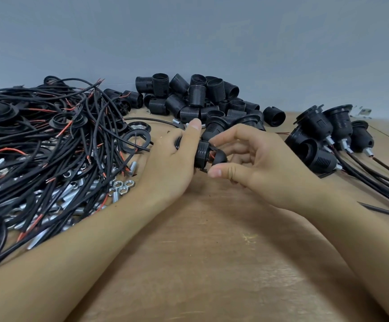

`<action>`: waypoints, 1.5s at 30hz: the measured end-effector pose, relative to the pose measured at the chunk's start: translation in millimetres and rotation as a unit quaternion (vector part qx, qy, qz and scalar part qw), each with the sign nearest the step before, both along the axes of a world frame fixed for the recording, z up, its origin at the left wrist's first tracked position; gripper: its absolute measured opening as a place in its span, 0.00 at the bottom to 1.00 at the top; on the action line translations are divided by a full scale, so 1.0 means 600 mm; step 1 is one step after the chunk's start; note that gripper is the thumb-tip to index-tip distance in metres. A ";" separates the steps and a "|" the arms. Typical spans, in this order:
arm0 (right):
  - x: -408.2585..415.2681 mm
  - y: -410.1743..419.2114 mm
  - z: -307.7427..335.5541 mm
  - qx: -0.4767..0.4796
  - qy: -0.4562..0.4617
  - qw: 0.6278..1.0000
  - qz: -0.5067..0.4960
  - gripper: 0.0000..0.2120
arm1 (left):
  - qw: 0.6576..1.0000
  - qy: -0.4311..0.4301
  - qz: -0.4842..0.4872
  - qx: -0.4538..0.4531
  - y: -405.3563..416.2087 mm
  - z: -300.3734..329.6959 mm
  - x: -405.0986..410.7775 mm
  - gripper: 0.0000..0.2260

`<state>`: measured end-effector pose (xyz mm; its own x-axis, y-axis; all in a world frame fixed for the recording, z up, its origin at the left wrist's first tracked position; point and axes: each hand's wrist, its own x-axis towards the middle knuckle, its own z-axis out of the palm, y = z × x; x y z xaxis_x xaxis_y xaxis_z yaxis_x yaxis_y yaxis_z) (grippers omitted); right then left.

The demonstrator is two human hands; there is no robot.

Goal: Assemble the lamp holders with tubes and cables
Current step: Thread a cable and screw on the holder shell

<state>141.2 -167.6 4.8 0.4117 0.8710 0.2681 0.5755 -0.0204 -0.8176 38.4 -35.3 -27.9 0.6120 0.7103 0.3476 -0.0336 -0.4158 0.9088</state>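
- Our left hand (172, 159) wraps its grip round a black threaded lamp holder (202, 154), thumb raised along the far side, holding it just above the wooden tabletop (212, 263).
- Our right hand (254, 163) pinches the holder's rounded black cap (220, 158) between thumb and fingertips, pressed against the end of the barrel; a glint of red wire shows in the seam between the two parts.
- To the left lies a tangled heap of black cables (49, 135) with red stripped ends, spread over black collar rings (135, 140).
- Under and beside the cables are short threaded metal tubes (131, 168) and a small cluster of hex nuts (121, 184).
- Behind the hands, against the grey wall (188, 31), sits a pile of loose black threaded holder barrels (195, 96).
- To the right, well apart from that pile, we see finished lamp holders (323, 135) lying on their sides, metal tubes and black cables trailing from them towards the tabletop's right edge.
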 end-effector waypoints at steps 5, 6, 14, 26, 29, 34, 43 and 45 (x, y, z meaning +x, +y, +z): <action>-0.001 0.001 -0.003 0.048 -0.041 0.998 -0.004 0.17 | 0.999 0.014 -0.026 -0.039 0.004 0.003 -0.001 0.23; -0.001 0.001 -0.003 0.050 -0.037 0.998 0.000 0.17 | 0.999 0.015 -0.029 -0.042 0.005 0.003 -0.001 0.23; -0.009 0.002 -0.011 0.109 -0.116 0.986 -0.039 0.18 | 0.998 0.010 -0.016 -0.053 0.009 0.002 -0.002 0.23; -0.015 0.006 -0.014 0.126 -0.064 0.990 -0.014 0.15 | 0.991 0.003 -0.055 -0.123 0.008 0.010 -0.003 0.22; -0.013 0.004 -0.009 0.119 -0.054 0.991 -0.019 0.16 | 0.992 0.023 -0.049 -0.111 0.009 0.010 -0.003 0.22; -0.009 0.001 -0.008 0.099 -0.070 0.993 -0.010 0.18 | 0.997 0.080 -0.007 -0.010 0.003 0.009 -0.005 0.25; 0.004 -0.005 0.009 0.095 0.103 0.990 0.022 0.10 | 0.963 0.031 -0.181 -0.198 0.008 0.013 -0.019 0.22; 0.006 -0.005 0.008 0.088 0.112 0.990 0.022 0.12 | 0.965 0.038 -0.171 -0.194 0.004 0.013 -0.017 0.22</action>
<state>144.5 -170.8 9.4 0.4406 0.8375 0.3232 0.3763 0.1546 -0.9135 28.1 -32.7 -20.1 0.8474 0.5294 0.0414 -0.0363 -0.0200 0.9991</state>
